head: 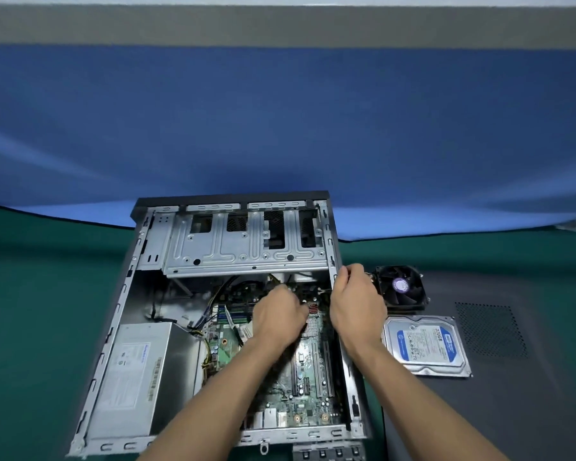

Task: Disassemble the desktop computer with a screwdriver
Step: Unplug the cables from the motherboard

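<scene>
An open desktop computer case [123,294] lies on its side on the table, its green motherboard [306,377] exposed. My left hand [278,319] reaches down onto the upper part of the motherboard with curled fingers; what they hold is hidden. My right hand [354,307] sits at the case's right wall [345,371], its fingers curled over the top of the wall's edge. No screwdriver is in view.
A silver power supply [137,374] fills the case's lower left, and a metal drive cage [243,241] spans its top. On a dark side panel [512,377] to the right lie a black cooler fan [401,287] and a blue-labelled hard drive [426,344]. A blue backdrop [280,128] rises behind.
</scene>
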